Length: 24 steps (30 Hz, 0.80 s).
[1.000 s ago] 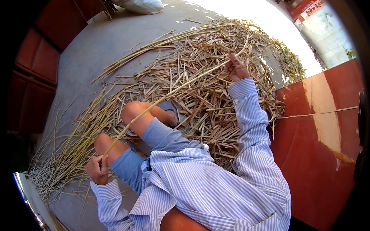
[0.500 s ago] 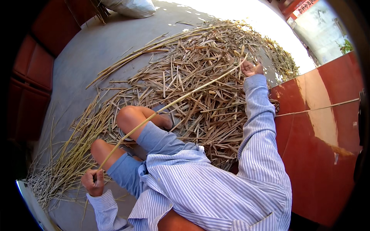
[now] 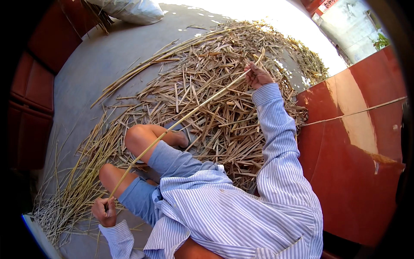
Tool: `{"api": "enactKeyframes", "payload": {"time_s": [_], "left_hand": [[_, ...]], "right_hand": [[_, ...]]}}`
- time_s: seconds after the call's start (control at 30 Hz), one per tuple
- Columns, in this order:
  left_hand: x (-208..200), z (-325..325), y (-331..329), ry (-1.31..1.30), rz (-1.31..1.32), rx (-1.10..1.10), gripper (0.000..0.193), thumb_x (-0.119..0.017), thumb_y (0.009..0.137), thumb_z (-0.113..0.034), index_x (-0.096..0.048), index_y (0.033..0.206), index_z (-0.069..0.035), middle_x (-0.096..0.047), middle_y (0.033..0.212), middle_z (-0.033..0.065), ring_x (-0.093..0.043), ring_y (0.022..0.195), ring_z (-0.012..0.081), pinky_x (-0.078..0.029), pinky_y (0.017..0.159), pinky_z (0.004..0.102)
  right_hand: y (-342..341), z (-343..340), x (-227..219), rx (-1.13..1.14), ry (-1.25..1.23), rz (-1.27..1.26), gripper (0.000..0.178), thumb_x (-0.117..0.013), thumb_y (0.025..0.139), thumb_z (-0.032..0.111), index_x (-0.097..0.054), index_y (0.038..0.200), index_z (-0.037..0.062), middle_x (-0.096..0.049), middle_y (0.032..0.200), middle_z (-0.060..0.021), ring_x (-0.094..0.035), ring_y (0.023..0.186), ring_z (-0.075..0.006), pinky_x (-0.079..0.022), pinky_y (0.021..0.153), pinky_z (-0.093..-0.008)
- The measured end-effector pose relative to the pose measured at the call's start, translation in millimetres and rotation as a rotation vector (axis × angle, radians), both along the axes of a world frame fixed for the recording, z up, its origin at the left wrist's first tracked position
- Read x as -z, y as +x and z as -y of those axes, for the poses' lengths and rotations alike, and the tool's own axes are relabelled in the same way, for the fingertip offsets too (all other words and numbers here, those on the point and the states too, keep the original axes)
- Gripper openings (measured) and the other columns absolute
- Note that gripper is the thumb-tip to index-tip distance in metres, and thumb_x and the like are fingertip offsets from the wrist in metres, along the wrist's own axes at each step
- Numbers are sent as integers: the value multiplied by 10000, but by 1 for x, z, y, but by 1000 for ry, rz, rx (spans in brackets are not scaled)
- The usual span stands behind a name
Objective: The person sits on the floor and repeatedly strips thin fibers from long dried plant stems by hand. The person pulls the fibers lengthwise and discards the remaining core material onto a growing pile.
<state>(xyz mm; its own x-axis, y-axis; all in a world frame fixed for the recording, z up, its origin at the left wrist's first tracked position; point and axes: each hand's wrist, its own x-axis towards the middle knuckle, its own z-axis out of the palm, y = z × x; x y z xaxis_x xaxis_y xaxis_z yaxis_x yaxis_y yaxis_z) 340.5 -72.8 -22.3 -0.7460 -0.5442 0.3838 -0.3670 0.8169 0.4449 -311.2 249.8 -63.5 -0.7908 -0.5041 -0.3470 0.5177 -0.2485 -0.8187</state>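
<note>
A long, thin yellow-green stalk (image 3: 196,109) slants across my knees from lower left to upper right. Its lower part is wrapped in my left hand (image 3: 105,211), whose fingers are curled closed beside my left knee. Near the far tip, my right hand (image 3: 258,76) pinches the stalk between thumb and fingers with the arm stretched out. Beneath that arm spreads a big heap of dry brown husks (image 3: 228,103). A sheaf of slender stripped stalks (image 3: 77,190) lies on the floor beyond my left hand.
Longer stalks (image 3: 142,69) lie along the heap's far left side. A white sack (image 3: 133,11) sits at the back left. Dark red cabinets (image 3: 39,82) stand at left, and a glossy red panel (image 3: 345,151) is close on my right. The floor (image 3: 92,73) is grey.
My right hand was spread open beside the stalk's tip; it has come left and closed on the stalk. The left hand keeps its hold, nearly unmoved. The whole view has shifted slightly.
</note>
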Motion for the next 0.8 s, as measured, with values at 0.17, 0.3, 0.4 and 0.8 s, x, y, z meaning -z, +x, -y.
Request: {"api": "enactKeyframes", "payload": {"time_s": [0.17, 0.3, 0.4, 0.8], "left_hand": [[-15, -9, -4, -86, 32, 62, 199, -751, 811, -97, -563, 755, -62, -512, 567, 60, -452, 451, 198, -304, 444, 330], [-13, -7, -6, -34, -1, 44, 211, -734, 839, -140, -560, 752, -60, -511, 563, 61, -455, 451, 196, -312, 445, 328], [-14, -4, -9, -10, 20, -7, 249, -703, 879, -200, -549, 744, -58, -498, 559, 67, -441, 451, 195, -312, 447, 336], [-14, -6, -2, -89, -8, 34, 229, -709, 874, -160, -538, 768, -50, -483, 585, 67, -422, 479, 175, -307, 466, 326]], "right_hand": [[-1, 4, -8, 86, 243, 48, 200, -718, 866, 260, -642, 873, 76, -694, 742, -42, -643, 590, -118, -560, 517, -254], [-3, 6, -6, 75, 185, 48, 197, -705, 878, 266, -644, 881, 79, -692, 764, -42, -634, 597, -115, -556, 521, -256], [-1, 2, -1, -2, -101, 26, 223, -675, 901, 260, -642, 966, 49, -698, 858, -64, -671, 731, -142, -580, 596, -278], [22, 23, -7, -47, 23, -21, 228, -685, 893, 252, -651, 932, 30, -701, 802, -81, -662, 656, -151, -567, 559, -269]]}}
